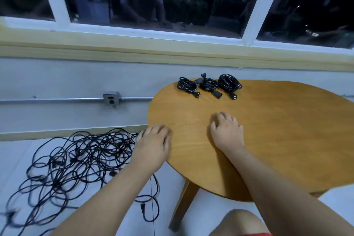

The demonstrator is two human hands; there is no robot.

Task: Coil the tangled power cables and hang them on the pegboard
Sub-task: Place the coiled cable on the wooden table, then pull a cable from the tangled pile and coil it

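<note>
**Step in hand.** Three coiled cables (pixel 209 84) lie side by side at the far edge of the bench (pixel 277 140), plugs showing. The tangled cables (pixel 76 159) lie in a loose heap on the floor (pixel 15 151), to the left of the bench and just beside its edge. We judge the task to be between coils: some cable is wound, much is not, and nothing is hung. The pegboard is not in view.

**State of the hands.** Our left hand (pixel 153 143) rests palm down on the near-left edge of the bench. Its fingers are relaxed and reach over the rim toward the heap, and it holds nothing that we can see. Our right hand (pixel 227 132) rests on the bench top with fingers loosely bent, and it holds nothing.

**Next move.**
1. Lower the left hand to the heap and locate a free end. One plug (pixel 142 210) lies at the near edge of the heap.
2. Draw that cable out slowly, because the loops cross many times and a hard pull is likely to tighten them.
3. Use the right hand to form even loops as the length comes free.
</note>
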